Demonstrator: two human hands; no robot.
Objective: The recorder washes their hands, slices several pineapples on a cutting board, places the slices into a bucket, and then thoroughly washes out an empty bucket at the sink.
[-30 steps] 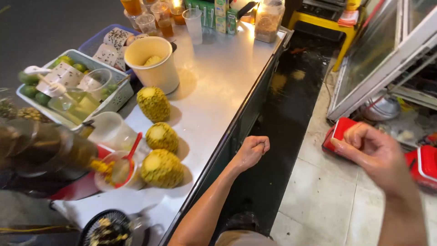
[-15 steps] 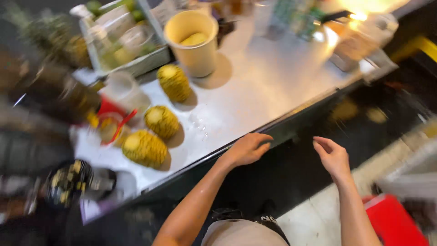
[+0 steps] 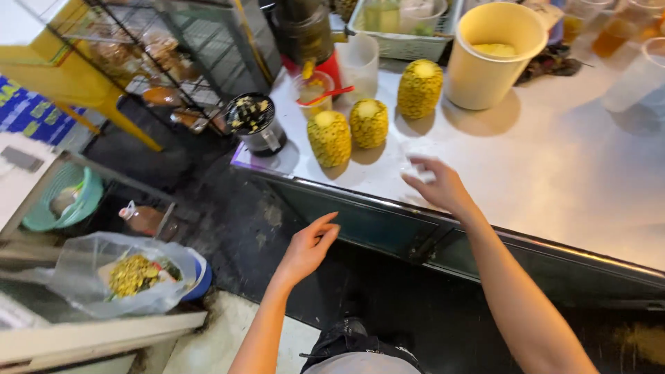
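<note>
Since half a second ago the right hand (image 3: 440, 187) has come up over the edge of the smooth steel counter (image 3: 554, 173), fingers loosely spread, blurred, gripping nothing I can make out. Nearest it stand three peeled, ridged yellow pineapples (image 3: 368, 123) beside a cream plastic bucket (image 3: 493, 55). Below the counter edge, the left hand (image 3: 309, 246) hangs open and empty.

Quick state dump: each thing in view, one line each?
left hand: open, empty, below the counter edge
right hand: open, over the counter, empty
three pineapples: peeled, upright
yellow bucket: uncovered, partly filled
plastic bag: open, holding scraps
</note>
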